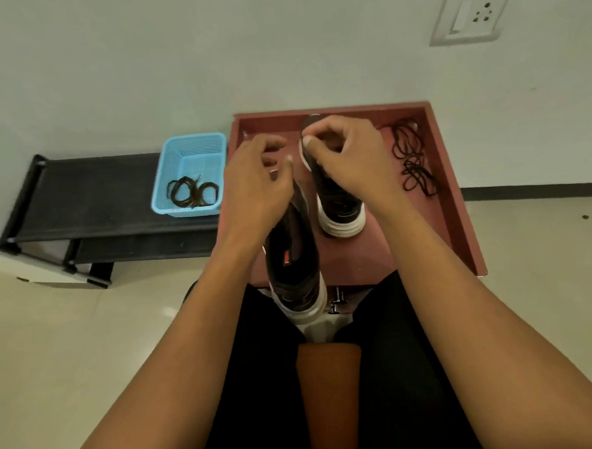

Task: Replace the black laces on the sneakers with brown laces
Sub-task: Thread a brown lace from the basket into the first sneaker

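Both left hand (258, 178) and right hand (349, 156) curl over the sneakers (293, 258) on the tray (454, 195); what they pinch is hidden. A slack grip could let a lace slip.

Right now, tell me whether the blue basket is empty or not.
Not empty: the blue basket holds coiled brown laces at its near end; the rest is bare mesh.
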A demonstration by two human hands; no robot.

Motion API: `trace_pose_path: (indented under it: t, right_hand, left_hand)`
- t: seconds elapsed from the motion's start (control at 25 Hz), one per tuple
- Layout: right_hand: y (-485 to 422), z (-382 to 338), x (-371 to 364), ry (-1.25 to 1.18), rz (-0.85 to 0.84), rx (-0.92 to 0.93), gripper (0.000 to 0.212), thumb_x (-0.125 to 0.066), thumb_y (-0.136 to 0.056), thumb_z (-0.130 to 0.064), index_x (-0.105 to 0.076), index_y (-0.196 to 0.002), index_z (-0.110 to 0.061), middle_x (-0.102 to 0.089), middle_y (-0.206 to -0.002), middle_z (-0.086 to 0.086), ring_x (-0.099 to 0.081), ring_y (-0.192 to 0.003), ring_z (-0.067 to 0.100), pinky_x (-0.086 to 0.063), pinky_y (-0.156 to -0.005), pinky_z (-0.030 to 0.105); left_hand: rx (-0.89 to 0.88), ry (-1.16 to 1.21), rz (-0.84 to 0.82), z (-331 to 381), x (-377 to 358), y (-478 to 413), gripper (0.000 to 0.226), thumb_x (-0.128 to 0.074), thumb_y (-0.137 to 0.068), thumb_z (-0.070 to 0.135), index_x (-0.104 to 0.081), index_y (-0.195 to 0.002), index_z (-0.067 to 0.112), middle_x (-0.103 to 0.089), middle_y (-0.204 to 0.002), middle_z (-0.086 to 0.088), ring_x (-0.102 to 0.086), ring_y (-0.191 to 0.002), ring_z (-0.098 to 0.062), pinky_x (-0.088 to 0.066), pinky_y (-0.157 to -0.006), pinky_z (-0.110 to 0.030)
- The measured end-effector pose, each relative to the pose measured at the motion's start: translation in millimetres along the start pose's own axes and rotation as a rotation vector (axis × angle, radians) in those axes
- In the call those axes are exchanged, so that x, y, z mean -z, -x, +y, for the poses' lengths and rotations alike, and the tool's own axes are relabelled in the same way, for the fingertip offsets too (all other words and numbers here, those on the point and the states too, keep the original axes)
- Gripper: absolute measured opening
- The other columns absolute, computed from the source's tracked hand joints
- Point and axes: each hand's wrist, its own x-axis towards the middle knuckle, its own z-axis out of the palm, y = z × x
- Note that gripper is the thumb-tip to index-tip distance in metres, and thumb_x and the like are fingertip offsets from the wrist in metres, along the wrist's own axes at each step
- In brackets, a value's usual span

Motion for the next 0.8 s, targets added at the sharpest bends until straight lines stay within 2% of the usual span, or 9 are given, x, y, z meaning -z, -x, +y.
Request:
trace_pose_path:
  t: [0.08,0.2,0.36,0.48,0.56,0.64,0.8]
  right_hand:
    - [8.7,-16.8,-16.7,0.019,-0.07,0.044,0.011,-0.073,-0.093,-0.023,-0.081,-0.101,-0.023,-0.077,-0.093,-0.017,-0.07,-0.084,-0.01,-0.048,-0.076,0.006]
    - [11.6,-31.8,-39.9,0.02,-0.145,0.077,0.011,-0.073,-0.093,-0.021,-0.08,-0.101,-0.022,-0.077,-0.094,-0.018,-0.071,-0.09,-0.007,-0.05,-0.078,0.007]
    - [-9.6,-37.1,-79.8,0.059,-0.217,0.121,0.012,-0.074,-0.092,-0.021,-0.081,-0.102,-0.021,-0.078,-0.094,-0.016,-0.072,-0.087,-0.006,-0.054,-0.082,0.01]
    - [-42.7,-35.8,-133.1,0.119,-0.283,0.151,0.014,-0.077,-0.09,-0.022,-0.083,-0.102,-0.019,-0.078,-0.091,-0.013,-0.071,-0.08,-0.008,-0.051,-0.08,0.006]
    - [-65.4,-32.1,-171.6,0.198,-0.346,0.177,0.014,-0.077,-0.09,-0.021,-0.082,-0.103,-0.018,-0.077,-0.091,-0.011,-0.068,-0.077,-0.009,-0.048,-0.078,0.004]
    - [-86.5,-25.5,-208.8,0.311,-0.406,0.199,0.017,-0.076,-0.091,-0.021,-0.082,-0.106,-0.017,-0.077,-0.097,-0.007,-0.068,-0.082,-0.001,-0.05,-0.08,0.008]
    - [-118.5,-9.6,-267.6,0.514,-0.527,0.194,0.024,-0.08,-0.09,-0.022,-0.079,-0.112,-0.014,-0.077,-0.108,-0.002,-0.069,-0.095,0.009,-0.053,-0.085,0.019]
  left_hand:
    - [0.05,-0.012,0.045,-13.8,25.0,7.7,0.025,-0.068,-0.096,0.029,-0.07,-0.119,0.021,-0.072,-0.115,0.01,-0.069,-0.098,-0.004,-0.054,-0.085,-0.014]
    - [0.063,-0.001,0.079,-29.3,49.4,11.5,0.026,-0.068,-0.096,0.028,-0.07,-0.12,0.02,-0.073,-0.114,0.01,-0.07,-0.099,-0.005,-0.055,-0.084,-0.016]
    - [0.11,-0.061,0.107,-68.3,77.7,-7.1,0.024,-0.069,-0.099,0.024,-0.072,-0.121,0.017,-0.069,-0.112,0.014,-0.067,-0.096,-0.001,-0.056,-0.087,-0.016]
    - [0.173,-0.22,0.112,-126.5,100.9,-38.9,0.027,-0.066,-0.099,0.026,-0.074,-0.123,0.019,-0.073,-0.116,0.006,-0.069,-0.1,-0.007,-0.054,-0.093,-0.023]
    - [0.199,-0.366,0.072,-166.7,109.6,-59.3,0.029,-0.066,-0.098,0.028,-0.074,-0.124,0.02,-0.074,-0.119,0.0,-0.07,-0.105,-0.015,-0.051,-0.095,-0.025]
    - [0.199,-0.454,-0.007,-199.3,111.6,-79.5,0.029,-0.067,-0.099,0.022,-0.074,-0.126,0.016,-0.075,-0.119,-0.005,-0.071,-0.107,-0.021,-0.052,-0.102,-0.031]
    - [0.073,-0.611,-0.209,-233.4,107.7,-115.1,0.033,-0.069,-0.098,0.017,-0.071,-0.131,0.012,-0.071,-0.13,-0.012,-0.065,-0.123,-0.028,-0.048,-0.112,-0.043]
